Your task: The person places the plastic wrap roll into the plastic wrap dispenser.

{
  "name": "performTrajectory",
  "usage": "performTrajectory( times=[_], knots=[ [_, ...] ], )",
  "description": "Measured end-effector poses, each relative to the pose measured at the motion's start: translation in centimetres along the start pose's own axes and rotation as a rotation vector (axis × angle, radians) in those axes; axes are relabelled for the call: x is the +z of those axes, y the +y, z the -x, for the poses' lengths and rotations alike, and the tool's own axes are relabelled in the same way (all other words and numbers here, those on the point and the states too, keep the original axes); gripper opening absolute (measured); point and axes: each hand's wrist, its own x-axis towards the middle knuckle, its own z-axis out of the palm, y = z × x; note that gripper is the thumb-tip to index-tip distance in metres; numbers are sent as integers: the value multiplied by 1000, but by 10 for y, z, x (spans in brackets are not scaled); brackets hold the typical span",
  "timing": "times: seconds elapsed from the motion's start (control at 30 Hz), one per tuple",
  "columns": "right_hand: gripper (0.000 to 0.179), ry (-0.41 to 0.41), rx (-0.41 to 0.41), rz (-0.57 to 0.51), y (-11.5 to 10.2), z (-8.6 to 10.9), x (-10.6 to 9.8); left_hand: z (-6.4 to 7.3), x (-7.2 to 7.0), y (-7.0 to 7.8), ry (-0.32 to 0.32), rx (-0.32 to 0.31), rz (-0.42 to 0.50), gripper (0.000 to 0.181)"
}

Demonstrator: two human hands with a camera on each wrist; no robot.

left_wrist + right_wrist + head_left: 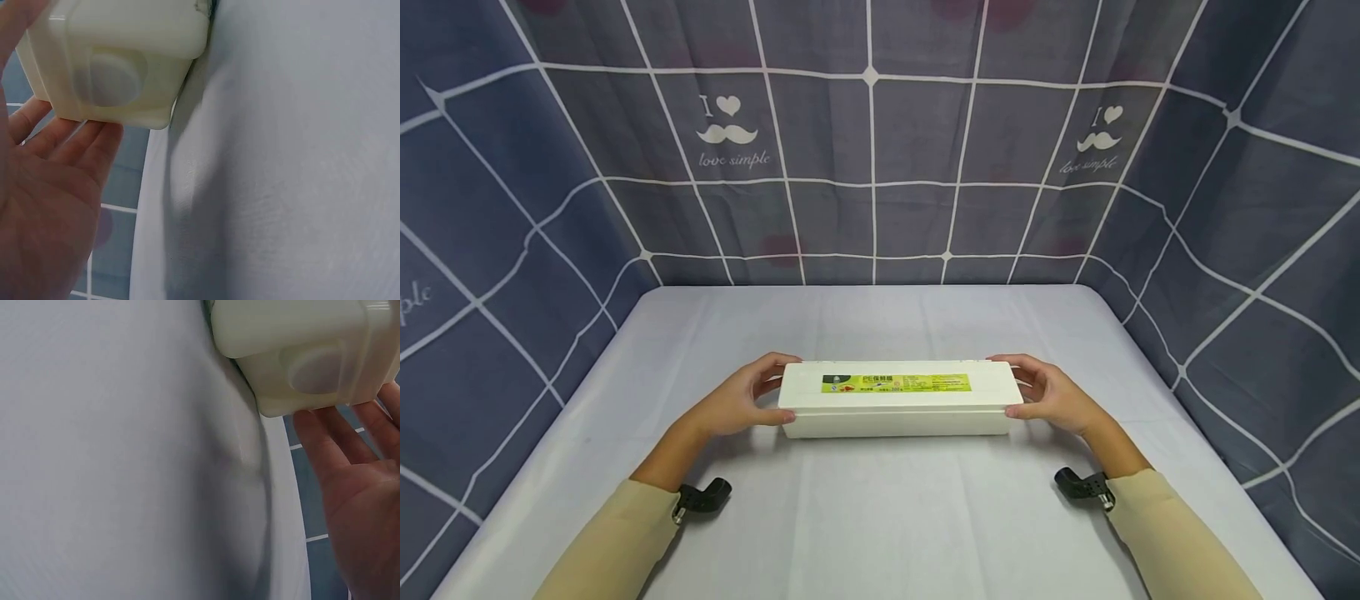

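Observation:
A long white cling film box (895,422) with a yellow-green label (896,383) on its lid lies crosswise on the white-covered table. My left hand (739,398) grips its left end, thumb at the front face and fingers round the back. At the opposite end my right hand (1051,392) holds it the same way. The left wrist view shows the box's end wall (119,81) with a round recess, the fingers (94,140) along its far side. A matching end wall (312,372) appears in the right wrist view, above the right palm. The lid is closed.
White cloth (880,517) covers the table. Dark grey-blue curtains (917,217) with white grid lines stand behind it and along both sides. A black wrist-worn device (706,496) sits at the left cuff, another black device (1081,483) at the right.

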Motion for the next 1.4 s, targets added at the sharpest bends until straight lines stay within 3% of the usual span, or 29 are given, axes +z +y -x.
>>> performTrajectory(
  times=[0.37,0.7,1.03,1.4],
  knots=[
    [78,14,-15,25,3,-1,2,0,0,-3,4,12,-2,72],
    [85,-10,-41,-26,7,-1,0,1,1,-6,-9,8,-6,83],
    [83,17,-54,-40,6,-5,1,0,-1,-6,43,36,-35,78],
    [82,41,-59,-43,6,-19,6,1,-10,-7,82,-8,-50,77]
  ],
)
